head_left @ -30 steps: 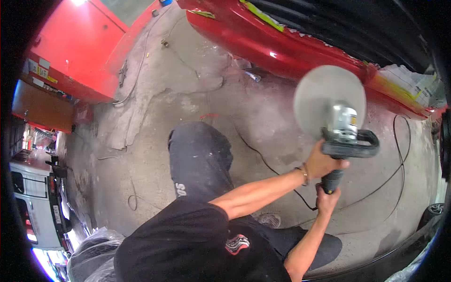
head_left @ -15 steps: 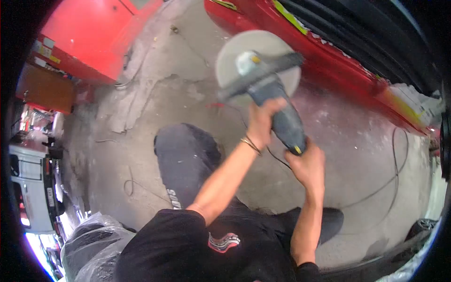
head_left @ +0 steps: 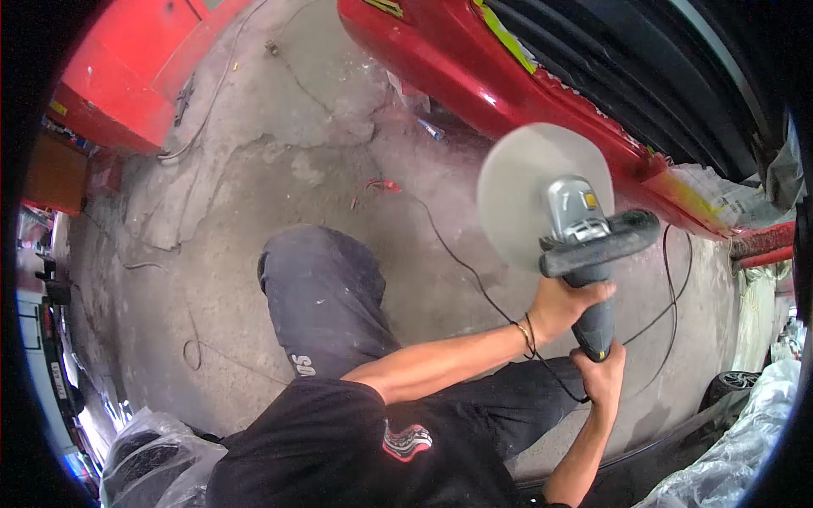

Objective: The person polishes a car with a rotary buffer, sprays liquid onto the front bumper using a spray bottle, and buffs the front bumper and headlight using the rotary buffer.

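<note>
1. Since the polisher (head_left: pixel 588 247) looks front-heavy, with its broad disc (head_left: pixel 517 203) at the far end, the left hand (head_left: pixel 559 311) and the right hand (head_left: pixel 601 374) are both clamped on its body; the hands sit one behind the other, probably to share the weight and steady it.
2. The left hand wraps the body just behind the black loop handle (head_left: pixel 605 244), thumb laid across the top; that forward hold likely lets it guide the front, while the loop handle itself goes ungripped.
3. The right hand closes around the rear end, where it seems to counter the weight in front; its fingers are partly hidden, so I cannot tell whether one rests on a switch.
4. The polisher is held above the floor (head_left: pixel 423 322), ahead of the person and toward their right; its disc overlaps the lower edge of the red car panel (head_left: pixel 474 76) in view, yet whether the two touch I cannot tell.
5. A dark cord (head_left: pixel 474 277) runs across the floor and passes close to the left hand; its slack perhaps leaves the polisher free to swing, though it could also snag.
6. Bright green tape (head_left: pixel 508 38) lies along part of the red car panel, beside a black ribbed surface (head_left: pixel 627 76); presumably it shields that border.
</note>
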`<state>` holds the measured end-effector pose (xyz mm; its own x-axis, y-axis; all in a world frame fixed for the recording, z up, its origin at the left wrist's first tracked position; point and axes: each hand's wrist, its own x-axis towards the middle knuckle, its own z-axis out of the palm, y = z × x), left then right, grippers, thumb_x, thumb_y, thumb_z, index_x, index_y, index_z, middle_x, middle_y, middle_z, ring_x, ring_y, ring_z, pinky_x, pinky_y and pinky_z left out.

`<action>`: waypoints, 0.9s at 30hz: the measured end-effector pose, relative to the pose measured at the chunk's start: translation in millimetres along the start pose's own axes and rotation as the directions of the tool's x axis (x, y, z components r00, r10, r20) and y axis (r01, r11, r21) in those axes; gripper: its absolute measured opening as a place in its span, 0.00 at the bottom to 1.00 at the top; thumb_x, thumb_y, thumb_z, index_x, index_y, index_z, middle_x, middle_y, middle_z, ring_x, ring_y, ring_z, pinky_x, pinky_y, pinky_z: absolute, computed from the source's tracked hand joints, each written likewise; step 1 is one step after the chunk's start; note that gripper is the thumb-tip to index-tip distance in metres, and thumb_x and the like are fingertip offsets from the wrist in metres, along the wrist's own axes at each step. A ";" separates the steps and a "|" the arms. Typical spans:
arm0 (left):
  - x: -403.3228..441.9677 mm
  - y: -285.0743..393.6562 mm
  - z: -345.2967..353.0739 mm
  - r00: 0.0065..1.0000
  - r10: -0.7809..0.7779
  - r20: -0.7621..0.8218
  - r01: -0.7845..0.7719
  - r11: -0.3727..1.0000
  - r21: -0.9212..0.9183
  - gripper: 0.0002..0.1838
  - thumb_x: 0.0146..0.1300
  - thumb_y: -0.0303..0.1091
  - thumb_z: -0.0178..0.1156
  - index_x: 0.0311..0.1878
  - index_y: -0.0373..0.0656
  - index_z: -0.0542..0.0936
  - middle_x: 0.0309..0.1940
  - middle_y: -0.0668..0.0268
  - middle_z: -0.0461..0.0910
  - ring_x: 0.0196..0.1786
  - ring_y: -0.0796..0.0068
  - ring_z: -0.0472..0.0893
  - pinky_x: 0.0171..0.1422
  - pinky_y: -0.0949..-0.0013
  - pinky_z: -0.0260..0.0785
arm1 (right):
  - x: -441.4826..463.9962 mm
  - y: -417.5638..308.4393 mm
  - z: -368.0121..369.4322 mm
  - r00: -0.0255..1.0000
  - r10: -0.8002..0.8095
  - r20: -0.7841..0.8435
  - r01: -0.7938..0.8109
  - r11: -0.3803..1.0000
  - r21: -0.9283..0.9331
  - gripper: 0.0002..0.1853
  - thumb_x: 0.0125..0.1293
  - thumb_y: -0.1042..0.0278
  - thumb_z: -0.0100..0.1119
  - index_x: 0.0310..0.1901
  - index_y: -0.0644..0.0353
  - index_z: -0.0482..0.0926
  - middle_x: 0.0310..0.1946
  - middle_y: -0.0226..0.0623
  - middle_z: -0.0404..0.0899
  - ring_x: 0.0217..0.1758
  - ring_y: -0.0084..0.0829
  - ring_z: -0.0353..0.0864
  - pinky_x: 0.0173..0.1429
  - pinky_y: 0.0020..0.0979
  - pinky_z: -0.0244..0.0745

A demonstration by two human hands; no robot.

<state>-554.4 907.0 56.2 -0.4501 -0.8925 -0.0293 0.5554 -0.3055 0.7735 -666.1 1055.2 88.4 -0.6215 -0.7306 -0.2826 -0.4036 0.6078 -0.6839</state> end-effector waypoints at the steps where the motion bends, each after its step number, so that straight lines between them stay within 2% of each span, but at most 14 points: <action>1: 1.5 -2.1 2.8 1.000 -0.021 0.017 0.021 1.000 -0.020 0.26 0.60 0.39 0.83 0.56 0.37 0.85 0.51 0.65 0.86 0.55 0.73 0.84 0.62 0.62 0.79 | 1.0 -1.4 0.7 1.000 -0.009 0.002 0.009 1.000 0.024 0.22 0.49 0.67 0.76 0.43 0.75 0.83 0.29 0.37 0.82 0.35 0.29 0.80 0.44 0.38 0.80; 3: 4.1 -6.8 1.2 0.999 -0.043 0.015 0.043 0.999 -0.027 0.26 0.60 0.38 0.83 0.56 0.37 0.84 0.51 0.65 0.85 0.55 0.73 0.84 0.61 0.63 0.79 | -0.1 -4.0 2.4 1.000 -0.022 0.001 0.022 0.997 0.078 0.21 0.49 0.67 0.76 0.42 0.74 0.83 0.29 0.34 0.81 0.34 0.27 0.79 0.43 0.37 0.79; 6: 1.7 11.1 -19.0 0.998 -0.019 -0.053 0.021 0.999 0.036 0.25 0.62 0.41 0.79 0.56 0.36 0.84 0.51 0.64 0.85 0.54 0.72 0.84 0.60 0.63 0.80 | 2.2 -36.8 13.1 0.998 0.000 0.057 0.001 1.000 -0.015 0.22 0.50 0.66 0.75 0.44 0.74 0.85 0.29 0.40 0.85 0.34 0.32 0.85 0.43 0.39 0.80; 8: 10.3 31.5 -40.3 0.995 0.029 -0.099 -0.017 0.992 0.122 0.24 0.63 0.41 0.76 0.55 0.35 0.84 0.51 0.62 0.86 0.54 0.71 0.85 0.60 0.63 0.81 | 16.3 -50.3 31.6 0.989 -0.138 0.046 0.142 0.987 -0.076 0.24 0.51 0.64 0.76 0.47 0.73 0.86 0.31 0.50 0.87 0.36 0.42 0.90 0.45 0.43 0.83; 11: 41.9 35.4 -88.3 0.998 -0.004 -0.070 0.004 1.000 0.012 0.27 0.63 0.47 0.70 0.56 0.34 0.82 0.49 0.58 0.87 0.52 0.64 0.88 0.59 0.58 0.84 | 39.5 -79.1 63.4 0.953 -0.304 0.005 0.298 0.933 -0.199 0.27 0.52 0.62 0.76 0.53 0.70 0.86 0.35 0.60 0.89 0.41 0.56 0.92 0.47 0.50 0.84; 12: 52.3 43.7 -98.2 0.999 -0.004 -0.039 0.000 0.996 -0.091 0.29 0.62 0.49 0.70 0.57 0.34 0.81 0.49 0.56 0.87 0.51 0.61 0.89 0.59 0.57 0.85 | 45.2 -93.1 73.6 0.936 -0.351 -0.016 0.337 0.909 -0.245 0.28 0.53 0.61 0.76 0.55 0.68 0.86 0.37 0.63 0.89 0.43 0.60 0.92 0.48 0.53 0.85; 14: 71.0 69.4 -117.3 1.000 0.006 0.026 0.001 0.957 -0.291 0.34 0.61 0.53 0.68 0.60 0.33 0.79 0.48 0.53 0.86 0.49 0.56 0.90 0.58 0.53 0.86 | 50.0 -128.7 89.7 0.927 -0.374 0.020 0.361 0.879 -0.311 0.24 0.55 0.61 0.76 0.50 0.66 0.85 0.37 0.61 0.89 0.45 0.63 0.90 0.48 0.55 0.83; 15: 81.5 83.5 -125.2 0.999 0.047 0.022 -0.039 0.961 -0.273 0.37 0.60 0.56 0.67 0.61 0.33 0.79 0.48 0.52 0.86 0.49 0.55 0.90 0.57 0.52 0.86 | 53.2 -146.4 97.1 0.923 -0.384 0.034 0.372 0.862 -0.344 0.21 0.57 0.61 0.76 0.48 0.65 0.84 0.37 0.59 0.89 0.46 0.65 0.89 0.48 0.56 0.82; 18: 106.8 136.4 -137.8 0.985 0.172 0.004 -0.168 0.962 -0.215 0.42 0.58 0.63 0.65 0.63 0.33 0.77 0.49 0.50 0.86 0.49 0.52 0.90 0.56 0.51 0.86 | 64.4 -192.2 120.2 0.866 -0.499 -0.028 0.454 0.809 -0.374 0.20 0.58 0.62 0.75 0.49 0.61 0.82 0.37 0.57 0.89 0.45 0.65 0.89 0.49 0.58 0.81; 20: 118.4 162.4 -147.0 0.964 0.265 -0.006 -0.262 0.952 -0.158 0.43 0.58 0.65 0.63 0.63 0.34 0.77 0.50 0.49 0.86 0.51 0.51 0.90 0.56 0.50 0.87 | 69.8 -212.4 136.0 0.834 -0.548 -0.063 0.505 0.804 -0.314 0.22 0.58 0.62 0.76 0.51 0.61 0.82 0.37 0.57 0.89 0.45 0.64 0.89 0.49 0.58 0.81; 23: 121.5 180.9 -153.2 0.966 0.257 0.037 -0.247 0.953 -0.173 0.39 0.57 0.59 0.66 0.61 0.35 0.78 0.50 0.50 0.87 0.52 0.52 0.90 0.59 0.49 0.86 | 69.6 -219.0 150.3 0.851 -0.520 -0.077 0.484 0.832 -0.271 0.24 0.57 0.62 0.76 0.53 0.61 0.81 0.38 0.58 0.89 0.45 0.65 0.89 0.49 0.58 0.81; 24: 122.6 176.8 -157.7 0.968 0.232 0.092 -0.214 0.960 -0.179 0.39 0.56 0.57 0.67 0.62 0.34 0.78 0.51 0.51 0.87 0.52 0.52 0.90 0.60 0.49 0.86 | 68.4 -211.9 154.1 0.859 -0.505 -0.081 0.473 0.845 -0.249 0.24 0.57 0.62 0.76 0.53 0.61 0.81 0.38 0.59 0.89 0.45 0.65 0.89 0.49 0.58 0.82; 27: 104.6 148.3 -149.3 0.979 0.164 0.120 -0.151 0.982 -0.114 0.41 0.53 0.56 0.70 0.63 0.34 0.78 0.50 0.51 0.87 0.52 0.52 0.90 0.60 0.49 0.86 | 62.6 -180.6 155.2 0.872 -0.473 -0.126 0.453 0.877 -0.160 0.24 0.56 0.64 0.75 0.54 0.63 0.82 0.38 0.61 0.88 0.46 0.67 0.88 0.50 0.56 0.83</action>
<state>-414.8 718.8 73.4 -0.4337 -0.8840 0.1746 0.6928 -0.2033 0.6919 -527.9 851.4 89.8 -0.4354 -0.8856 0.1617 -0.7431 0.2521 -0.6198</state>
